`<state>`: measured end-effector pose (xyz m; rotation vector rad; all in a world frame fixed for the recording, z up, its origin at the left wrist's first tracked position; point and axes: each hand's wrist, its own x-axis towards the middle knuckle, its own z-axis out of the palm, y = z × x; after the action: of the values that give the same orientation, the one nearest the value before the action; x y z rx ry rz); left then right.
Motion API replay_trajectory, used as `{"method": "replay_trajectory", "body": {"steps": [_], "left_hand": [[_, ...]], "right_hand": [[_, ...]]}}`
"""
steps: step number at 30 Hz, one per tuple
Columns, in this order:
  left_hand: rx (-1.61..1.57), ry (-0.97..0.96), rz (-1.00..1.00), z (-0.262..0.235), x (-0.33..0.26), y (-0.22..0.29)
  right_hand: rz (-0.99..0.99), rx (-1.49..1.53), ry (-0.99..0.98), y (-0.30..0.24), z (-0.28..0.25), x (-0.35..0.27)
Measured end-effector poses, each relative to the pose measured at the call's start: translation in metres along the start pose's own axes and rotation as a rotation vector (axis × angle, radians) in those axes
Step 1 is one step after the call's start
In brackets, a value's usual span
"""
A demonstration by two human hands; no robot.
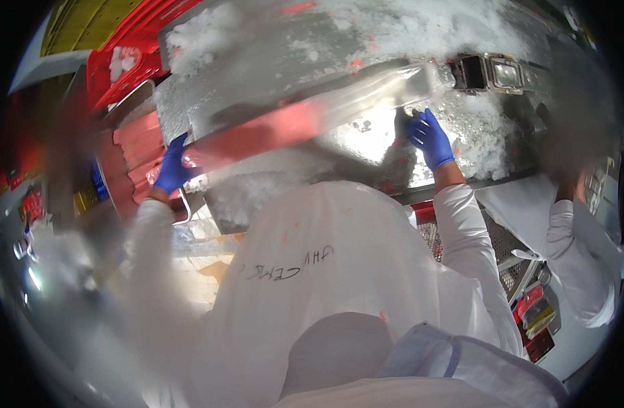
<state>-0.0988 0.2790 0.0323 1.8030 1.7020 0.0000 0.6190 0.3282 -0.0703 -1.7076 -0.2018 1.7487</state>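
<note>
A long clear plastic tube-shaped bag (271, 130) lies slanted above the metal table, blurred, with pinkish-red contents in its left half and a clear right half. At its lower left end is my left hand (170, 168) in a blue glove, thumb and fingers around the end. My right hand (431, 140), also blue-gloved, is just below the bag's clear right end, apart from it. Its fingers are spread and nothing shows in them.
White ice (420, 27) and red bits are scattered on the metal table (237, 81). A metal frame (506, 73) with square openings sits at the far right. Red crates (128, 75) and a pink ridged tray (140, 146) stand left. Another person's white sleeve (563, 231) is at right.
</note>
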Motion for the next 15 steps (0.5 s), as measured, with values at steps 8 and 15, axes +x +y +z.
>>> {"method": "replay_trajectory", "body": {"steps": [8,15], "left_hand": [[0.27,0.052,0.061,0.133,0.062,0.18],[-0.203,0.369,0.374,0.129,0.055,0.218]], "right_hand": [[0.03,-0.458,-0.53,0.012,0.089,-0.046],[-0.135,-0.918,-0.755,0.053,0.071,-0.085]]}}
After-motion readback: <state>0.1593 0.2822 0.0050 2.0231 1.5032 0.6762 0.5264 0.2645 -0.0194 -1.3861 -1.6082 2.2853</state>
